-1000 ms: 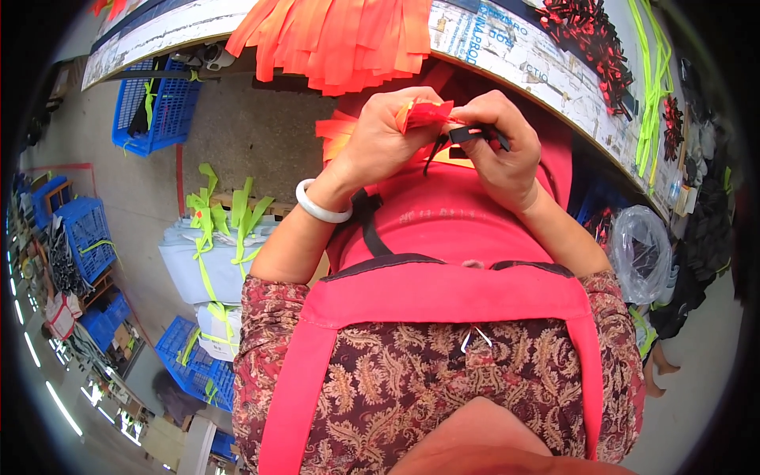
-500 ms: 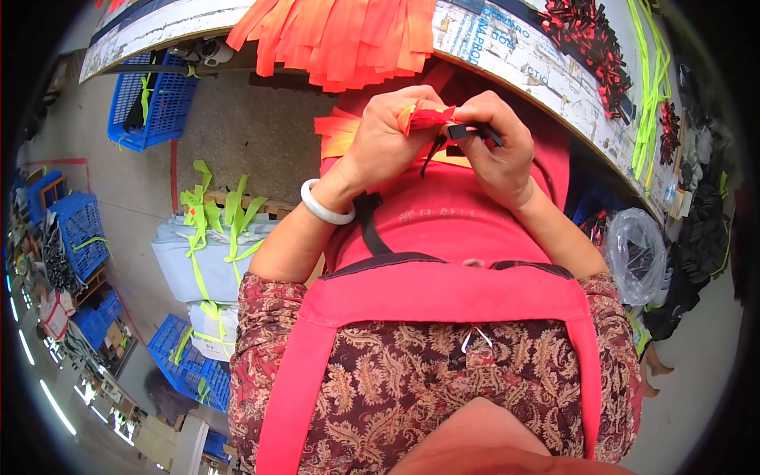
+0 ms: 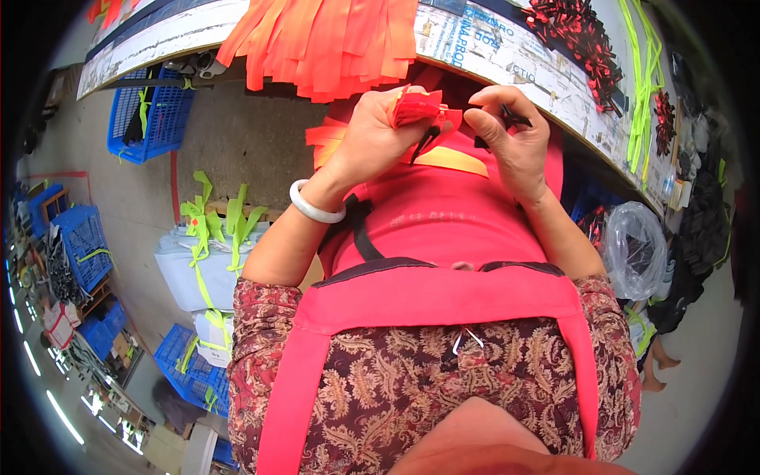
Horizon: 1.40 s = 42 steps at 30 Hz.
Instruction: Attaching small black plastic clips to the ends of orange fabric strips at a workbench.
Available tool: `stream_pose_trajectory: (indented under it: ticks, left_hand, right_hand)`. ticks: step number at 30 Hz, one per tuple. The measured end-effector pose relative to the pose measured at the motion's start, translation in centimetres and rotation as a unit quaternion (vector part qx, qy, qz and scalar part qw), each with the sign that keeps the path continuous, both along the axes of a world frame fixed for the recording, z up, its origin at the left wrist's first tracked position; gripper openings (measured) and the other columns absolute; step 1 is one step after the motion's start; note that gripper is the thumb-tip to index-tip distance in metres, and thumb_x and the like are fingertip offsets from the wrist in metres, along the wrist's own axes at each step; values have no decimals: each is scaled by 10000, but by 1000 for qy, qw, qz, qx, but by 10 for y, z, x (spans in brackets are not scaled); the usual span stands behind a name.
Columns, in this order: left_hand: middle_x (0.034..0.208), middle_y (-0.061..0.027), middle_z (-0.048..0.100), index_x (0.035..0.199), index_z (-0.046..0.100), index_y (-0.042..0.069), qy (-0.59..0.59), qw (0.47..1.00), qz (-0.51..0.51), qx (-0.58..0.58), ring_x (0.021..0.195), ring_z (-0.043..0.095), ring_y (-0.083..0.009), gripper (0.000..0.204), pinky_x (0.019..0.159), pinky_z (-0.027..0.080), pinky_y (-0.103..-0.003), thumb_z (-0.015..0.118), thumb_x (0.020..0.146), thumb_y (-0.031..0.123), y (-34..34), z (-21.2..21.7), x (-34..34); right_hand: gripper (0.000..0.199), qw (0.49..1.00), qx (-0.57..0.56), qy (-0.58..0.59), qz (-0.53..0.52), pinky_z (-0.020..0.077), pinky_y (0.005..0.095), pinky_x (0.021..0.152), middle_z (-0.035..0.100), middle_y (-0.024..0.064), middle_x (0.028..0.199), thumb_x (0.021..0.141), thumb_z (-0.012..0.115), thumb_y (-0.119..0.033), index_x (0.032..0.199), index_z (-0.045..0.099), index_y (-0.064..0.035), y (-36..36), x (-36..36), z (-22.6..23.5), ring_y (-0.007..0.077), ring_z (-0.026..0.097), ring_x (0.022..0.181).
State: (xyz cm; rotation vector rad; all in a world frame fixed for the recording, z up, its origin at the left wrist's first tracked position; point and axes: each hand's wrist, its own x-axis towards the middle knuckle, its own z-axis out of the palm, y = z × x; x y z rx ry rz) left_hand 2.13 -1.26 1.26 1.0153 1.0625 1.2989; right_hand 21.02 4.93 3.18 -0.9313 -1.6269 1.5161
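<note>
Red strap (image 3: pixel 418 107) gripped in raised left hand (image 3: pixel 372 138) fingers, right hand (image 3: pixel 511 138) fingers pinching small black clip (image 3: pixel 516 119)

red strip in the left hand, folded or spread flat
Folded. The red strip is bunched into a creased wad in the left hand, unlike the orange strips hanging flat off the table edge.

The right hand (image 3: pixel 511 134) has pulled away from the red strap (image 3: pixel 418 107), taking a small black clip (image 3: pixel 516 119) along.
</note>
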Motion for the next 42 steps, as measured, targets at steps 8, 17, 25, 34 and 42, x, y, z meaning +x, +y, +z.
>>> stream_pose_trajectory:
  ticks: [8, 17, 25, 34, 42]
  left_hand:
    - [821, -35, 612, 897, 658, -10, 31, 998, -35, 49, 737, 593, -96, 100, 625, 476, -229, 650, 810, -59, 0, 4, 7]
    - [913, -84, 647, 958, 681, -2, 14, 999, -26, 40, 829, 637, -142, 142, 704, 528, -252, 673, 820, -35, -5, 13, 0]
    - [888, -97, 659, 948, 684, -3, 26, 999, -29, 37, 820, 641, -155, 139, 693, 517, -253, 681, 811, -27, -9, 12, 0]
    - [815, -73, 618, 965, 697, 8, 67, 994, -32, 86, 743, 608, -140, 161, 645, 483, -242, 661, 812, -24, -6, 12, 6]
    - [793, -64, 593, 998, 693, 20, 51, 993, -25, 101, 725, 591, -131, 176, 627, 473, -244, 646, 832, -17, -3, 5, 16]
  right_hand:
    - [171, 998, 25, -23, 52, 426, 204, 555, 565, 12, 755, 806, 710, 19, 971, 690, -22, -10, 5, 8, 58, 510, 627]
    - [204, 990, 131, -33, 45, 388, 249, 531, 554, 17, 671, 751, 746, 24, 932, 707, -60, -9, 4, 4, 109, 482, 594]
    - [232, 980, 187, -20, 72, 454, 242, 588, 616, 53, 778, 745, 737, 43, 955, 694, -47, -6, 1, 10, 134, 577, 675]
    - [244, 971, 227, -28, 65, 489, 249, 604, 629, 73, 830, 741, 759, 16, 964, 676, -37, -10, 0, 13, 152, 618, 722]
    - [237, 971, 231, -16, 62, 489, 245, 602, 629, 74, 830, 743, 742, 42, 960, 669, -22, -7, 6, 9, 149, 617, 713]
